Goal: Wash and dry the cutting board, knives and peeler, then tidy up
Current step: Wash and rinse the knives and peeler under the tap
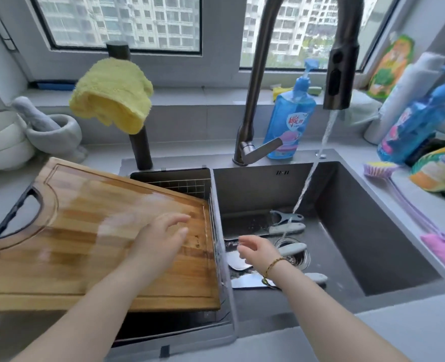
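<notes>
l hand [161, 240] over wet, glossy cutting board [85, 231].

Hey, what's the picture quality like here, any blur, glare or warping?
Head view: soft daylight from the windows, no hard shadows; the left hand is motion-blurred over the cutting board, whose wet surface shows pale glare; the wide-angle lens bows the faucet; the blue bottle at the right edge is smeared.

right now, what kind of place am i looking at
Most likely a home kitchen: a steel double sink with its faucet running, a wooden cutting board across the left basin, and a dish soap bottle standing behind it.
</notes>
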`<state>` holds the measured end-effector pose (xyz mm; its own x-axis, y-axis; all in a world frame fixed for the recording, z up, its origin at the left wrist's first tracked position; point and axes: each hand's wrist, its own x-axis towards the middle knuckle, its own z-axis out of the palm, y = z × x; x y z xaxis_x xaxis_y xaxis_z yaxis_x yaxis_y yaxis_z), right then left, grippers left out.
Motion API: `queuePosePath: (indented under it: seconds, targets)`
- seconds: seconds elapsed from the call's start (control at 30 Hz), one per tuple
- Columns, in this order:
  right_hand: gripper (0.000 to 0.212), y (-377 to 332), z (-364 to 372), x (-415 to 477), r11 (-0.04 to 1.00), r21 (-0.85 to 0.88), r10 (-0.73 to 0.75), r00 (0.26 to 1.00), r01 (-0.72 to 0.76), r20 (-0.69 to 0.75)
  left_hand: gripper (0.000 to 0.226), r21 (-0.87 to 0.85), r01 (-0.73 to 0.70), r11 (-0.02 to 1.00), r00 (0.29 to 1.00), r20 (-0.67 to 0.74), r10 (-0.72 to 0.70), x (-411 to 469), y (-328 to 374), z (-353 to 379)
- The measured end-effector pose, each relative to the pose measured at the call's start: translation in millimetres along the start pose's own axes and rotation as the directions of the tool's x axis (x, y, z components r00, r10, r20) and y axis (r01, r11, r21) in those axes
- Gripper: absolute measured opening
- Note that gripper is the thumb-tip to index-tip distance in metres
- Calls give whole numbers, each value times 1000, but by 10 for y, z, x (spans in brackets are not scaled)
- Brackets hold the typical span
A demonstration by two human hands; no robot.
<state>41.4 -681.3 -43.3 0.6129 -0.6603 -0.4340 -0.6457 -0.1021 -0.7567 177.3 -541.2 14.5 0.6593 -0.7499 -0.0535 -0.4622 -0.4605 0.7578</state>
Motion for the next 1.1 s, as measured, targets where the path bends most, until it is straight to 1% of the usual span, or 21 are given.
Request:
queuePosePath:
  seconds: [0.1, 0.17, 0.3, 0.4, 0.47, 0.57, 0.67, 0.7, 0.8, 0.87, 0.9, 0.93, 1.0, 1.03, 1.1]
  targets:
    - [32, 346, -481, 6, 1000, -9, 14, 999, -14, -31, 32, 38, -59, 998, 998, 15, 58, 131, 202, 486]
    - [30, 598, -840, 49, 998, -51, 39, 997, -42, -59, 38, 115, -49, 992, 999, 14, 48, 240, 297, 777]
    - [29, 1103, -1492, 298, 984, -136, 107, 990, -120, -96, 53, 358, 60, 932, 998, -2, -63, 390, 375, 1240]
    - [31, 1341, -1775, 611, 960, -238, 132, 989, -146, -72, 59, 408, 175, 896, 983, -24, -181, 382, 360, 1436]
    - [32, 1440, -1837, 828, 929, -339, 145, 989, -149, -37, 60, 442, 212, 872, 977, -74, -200, 395, 353, 1491]
    - [37, 1527, -1735, 1151, 862, -488, 179, 983, -135, 45, 61, 561, 234, 794, 971, -97, -218, 421, 335, 1531]
    - [44, 1553, -1546, 1441, 765, -642, 172, 976, -47, 134, 62, 668, 219, 711, 974, -114, -193, 475, 293, 1571]
    - [44, 1545, -1486, 1532, 728, -686, 147, 978, -7, 146, 62, 678, 218, 702, 975, -126, -181, 481, 279, 1581]
    - [45, 1503, -1322, 1744, 629, -769, 52, 981, 115, 189, 61, 661, 204, 722, 979, -128, -159, 479, 275, 1591]
    - [48, 1466, -1223, 1828, 559, -811, 15, 976, 170, 216, 61, 653, 188, 733, 982, -128, -138, 489, 270, 1592]
    - [50, 1460, -1185, 1859, 516, -835, -1, 975, 191, 223, 61, 669, 184, 720, 983, -116, -144, 489, 262, 1595]
    - [50, 1459, -1156, 1891, 477, -855, -16, 975, 204, 223, 63, 681, 175, 711, 984, -115, -133, 485, 236, 1600]
    - [49, 1476, -1098, 1943, 416, -887, -27, 978, 201, 209, 72, 706, 143, 694, 988, -145, -57, 479, 149, 1603]
    - [48, 1480, -1073, 1959, 385, -902, -25, 979, 194, 200, 76, 713, 146, 686, 988, -144, -60, 487, 138, 1596]
    - [46, 1471, -1019, 1985, 320, -929, -20, 982, 184, 187, 76, 739, 150, 657, 985, -172, -32, 500, 55, 1605]
